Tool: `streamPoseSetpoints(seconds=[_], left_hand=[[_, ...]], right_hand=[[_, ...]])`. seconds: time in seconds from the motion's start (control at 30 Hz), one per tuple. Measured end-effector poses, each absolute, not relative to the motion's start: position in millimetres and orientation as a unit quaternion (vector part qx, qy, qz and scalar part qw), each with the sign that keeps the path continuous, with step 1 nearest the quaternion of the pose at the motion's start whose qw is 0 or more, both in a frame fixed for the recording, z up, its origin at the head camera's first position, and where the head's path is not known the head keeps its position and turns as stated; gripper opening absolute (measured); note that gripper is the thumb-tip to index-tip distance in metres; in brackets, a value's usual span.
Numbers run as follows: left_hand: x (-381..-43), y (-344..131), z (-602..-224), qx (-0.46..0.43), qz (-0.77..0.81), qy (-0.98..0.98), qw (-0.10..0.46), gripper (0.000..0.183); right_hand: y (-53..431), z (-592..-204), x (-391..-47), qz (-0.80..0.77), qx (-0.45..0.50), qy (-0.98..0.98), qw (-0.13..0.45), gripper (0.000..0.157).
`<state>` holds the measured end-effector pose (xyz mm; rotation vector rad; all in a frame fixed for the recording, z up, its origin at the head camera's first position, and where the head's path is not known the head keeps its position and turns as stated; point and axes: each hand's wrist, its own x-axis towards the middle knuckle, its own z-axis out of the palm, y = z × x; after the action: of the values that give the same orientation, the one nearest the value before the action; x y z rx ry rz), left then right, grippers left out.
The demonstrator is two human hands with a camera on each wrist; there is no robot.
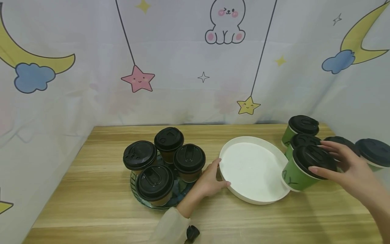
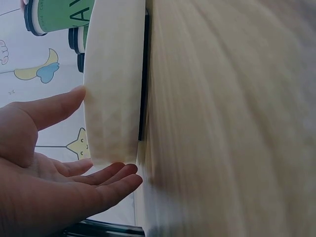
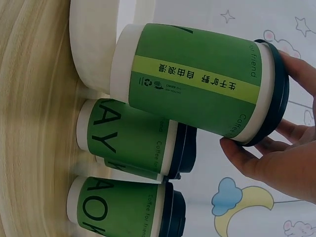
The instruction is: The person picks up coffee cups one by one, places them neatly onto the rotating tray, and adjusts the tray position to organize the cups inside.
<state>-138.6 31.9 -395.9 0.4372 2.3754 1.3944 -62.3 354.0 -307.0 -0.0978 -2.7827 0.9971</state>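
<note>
My right hand (image 1: 353, 171) grips a green paper coffee cup (image 1: 300, 174) by its black lid, thumb on the near side and fingers on the far side. The cup is tilted and raised, its base overlapping the right rim of a round white tray (image 1: 254, 173) in the head view. Printed lettering and a lighter green band run along its side in the right wrist view. My left hand (image 1: 208, 181) touches the tray's left rim, thumb and fingers spread along the outer wall (image 2: 112, 89). Nothing lies in the tray.
At left, a dark glass plate (image 1: 135, 189) bears several black-lidded brown cups (image 1: 153, 183). More green cups stand right of the tray, including one at the back (image 1: 301, 125) and one at far right (image 1: 373, 152). A printed curtain (image 1: 182, 112) hangs behind the wooden table (image 1: 85, 189).
</note>
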Motion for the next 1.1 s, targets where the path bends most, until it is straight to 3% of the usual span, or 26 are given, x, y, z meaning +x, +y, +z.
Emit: streamPoseSetpoints(seconds=[0.2, 1.1], left_hand=[[-138.7, 32.2, -395.7, 0.155, 0.49, 0.84, 0.176, 0.08], [-137.9, 31.7, -395.2, 0.151, 0.489, 0.841, 0.176, 0.081]], right_hand=[[350.4, -306.3, -66.3, 0.34, -0.046, -0.937, 0.067, 0.087], [332.3, -306.8, -75.1, 0.332, -0.006, -0.939, 0.09, 0.078]])
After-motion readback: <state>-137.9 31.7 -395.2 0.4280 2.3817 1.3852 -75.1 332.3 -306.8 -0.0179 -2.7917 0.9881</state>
